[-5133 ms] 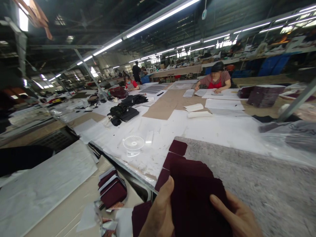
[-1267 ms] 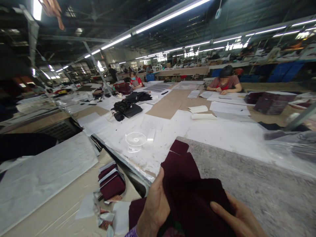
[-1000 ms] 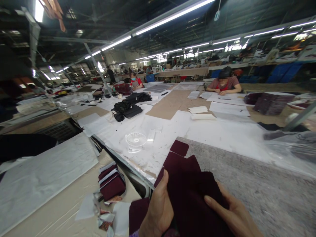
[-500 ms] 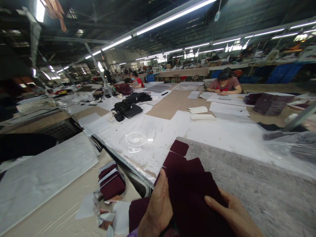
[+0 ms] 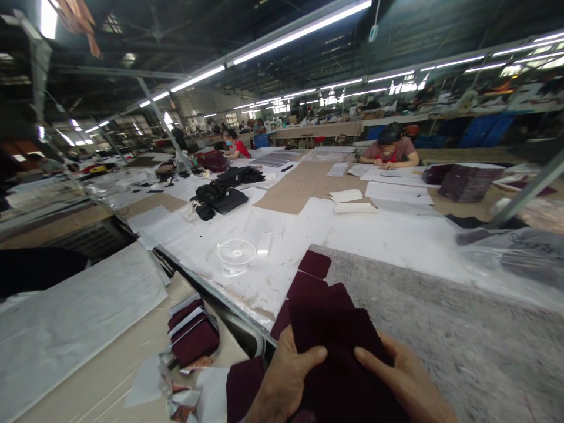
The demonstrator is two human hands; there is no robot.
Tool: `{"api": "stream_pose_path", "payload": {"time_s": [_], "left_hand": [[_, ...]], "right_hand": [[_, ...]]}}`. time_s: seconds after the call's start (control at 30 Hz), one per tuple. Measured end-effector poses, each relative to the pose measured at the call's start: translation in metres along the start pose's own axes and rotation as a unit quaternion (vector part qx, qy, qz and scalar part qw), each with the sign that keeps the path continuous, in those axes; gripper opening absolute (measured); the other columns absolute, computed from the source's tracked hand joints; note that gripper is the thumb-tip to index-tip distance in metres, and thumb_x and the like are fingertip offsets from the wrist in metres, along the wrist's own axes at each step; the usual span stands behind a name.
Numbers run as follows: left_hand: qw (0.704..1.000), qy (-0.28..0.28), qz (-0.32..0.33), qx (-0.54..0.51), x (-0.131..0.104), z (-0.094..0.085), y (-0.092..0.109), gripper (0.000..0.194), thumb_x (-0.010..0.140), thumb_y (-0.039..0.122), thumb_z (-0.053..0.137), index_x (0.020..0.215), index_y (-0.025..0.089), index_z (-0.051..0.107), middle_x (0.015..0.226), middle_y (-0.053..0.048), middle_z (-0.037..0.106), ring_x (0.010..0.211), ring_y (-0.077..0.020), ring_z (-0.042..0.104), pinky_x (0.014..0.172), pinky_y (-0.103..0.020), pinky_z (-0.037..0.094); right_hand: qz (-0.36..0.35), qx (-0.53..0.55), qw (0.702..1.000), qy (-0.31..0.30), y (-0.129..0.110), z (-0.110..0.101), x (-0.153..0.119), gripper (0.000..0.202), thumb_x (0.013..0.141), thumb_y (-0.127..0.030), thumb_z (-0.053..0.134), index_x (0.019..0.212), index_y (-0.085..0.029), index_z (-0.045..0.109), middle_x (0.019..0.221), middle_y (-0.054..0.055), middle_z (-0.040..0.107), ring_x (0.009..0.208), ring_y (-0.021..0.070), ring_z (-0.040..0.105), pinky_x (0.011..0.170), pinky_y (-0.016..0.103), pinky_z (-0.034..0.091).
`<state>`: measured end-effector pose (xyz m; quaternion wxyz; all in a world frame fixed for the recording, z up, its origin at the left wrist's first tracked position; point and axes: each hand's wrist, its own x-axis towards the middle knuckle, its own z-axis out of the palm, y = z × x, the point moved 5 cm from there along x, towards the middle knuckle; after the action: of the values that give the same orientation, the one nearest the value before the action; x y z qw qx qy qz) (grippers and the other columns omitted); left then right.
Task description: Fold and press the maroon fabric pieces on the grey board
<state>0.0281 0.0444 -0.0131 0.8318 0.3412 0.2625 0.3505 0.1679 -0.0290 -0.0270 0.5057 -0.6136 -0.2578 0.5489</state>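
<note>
Dark maroon fabric pieces (image 5: 339, 335) lie between my two hands at the bottom centre of the head view. My left hand (image 5: 284, 376) grips their left edge, its thumb pressed on top. From the right, my right hand (image 5: 403, 373) holds the opposite edge, thumb also on top and the other fingers hidden underneath. Beyond the hands, more maroon pieces (image 5: 308, 288) lie on the grey mottled sheet's near left corner, with a small separate piece (image 5: 315, 264) at the far end. Left of my left hand sits another maroon piece (image 5: 244, 388).
A bundle of maroon pieces with pale layers (image 5: 194, 332) rests on the left table. A small white fan (image 5: 237, 252) and black fabric (image 5: 224, 194) lie on the long white-covered table. Across it a person (image 5: 390, 150) leans over; a maroon stack (image 5: 469, 183) stands right.
My left thumb has come down onto the top of the fabric; before, the hand stood upright along its edge. The camera view has shifted slightly, moving the background left.
</note>
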Motion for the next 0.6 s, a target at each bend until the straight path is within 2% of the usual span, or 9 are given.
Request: {"api": "stream_pose_path", "payload": {"time_s": [0.13,0.27,0.43,0.5,0.6], "left_hand": [[1.000,0.012,-0.007,-0.004,0.003,-0.002,-0.002,0.056,0.065,0.005,0.069,0.118,0.019,0.058,0.101,-0.008,0.072,0.094,-0.0219,0.066,0.087,-0.035,0.049],[1.000,0.014,-0.013,0.014,0.003,-0.003,-0.003,0.053,0.066,0.006,0.069,0.117,0.018,0.059,0.101,-0.008,0.072,0.094,-0.0218,0.066,0.088,-0.036,0.049],[1.000,0.015,-0.004,0.023,0.006,-0.004,-0.011,0.047,0.067,0.003,0.066,0.112,0.018,0.063,0.101,-0.006,0.072,0.094,-0.0208,0.066,0.089,-0.036,0.049],[1.000,0.021,0.001,0.018,0.012,-0.003,-0.017,0.047,0.067,0.003,0.066,0.111,0.019,0.063,0.100,-0.005,0.073,0.093,-0.0203,0.066,0.089,-0.035,0.049],[1.000,0.029,0.010,0.007,0.025,0.002,-0.028,0.046,0.066,0.003,0.067,0.109,0.019,0.063,0.099,-0.003,0.073,0.093,-0.0191,0.066,0.089,-0.033,0.048]], "right_hand": [[-0.039,0.000,0.998,0.056,0.004,-0.007,0.006,0.050,0.063,-0.044,0.075,0.104,-0.023,0.055,0.103,0.007,0.070,0.099,0.0295,0.063,0.086,0.040,0.051],[-0.045,0.045,0.998,0.030,0.008,-0.005,0.010,0.054,0.065,-0.038,0.075,0.113,-0.025,0.054,0.116,0.007,0.066,0.107,0.0273,0.061,0.094,0.040,0.048],[0.004,0.122,0.992,-0.035,0.021,-0.003,0.014,0.041,0.071,-0.036,0.072,0.107,-0.021,0.062,0.104,0.007,0.071,0.095,0.0287,0.066,0.081,0.041,0.054],[0.006,0.130,0.991,-0.030,0.025,-0.009,0.019,0.039,0.072,-0.037,0.070,0.107,-0.021,0.063,0.101,0.006,0.072,0.090,0.0273,0.067,0.078,0.039,0.054],[-0.032,0.066,0.997,0.021,0.025,-0.033,0.028,0.038,0.070,-0.040,0.071,0.102,-0.019,0.066,0.097,0.005,0.073,0.087,0.0247,0.066,0.078,0.035,0.053]]}}
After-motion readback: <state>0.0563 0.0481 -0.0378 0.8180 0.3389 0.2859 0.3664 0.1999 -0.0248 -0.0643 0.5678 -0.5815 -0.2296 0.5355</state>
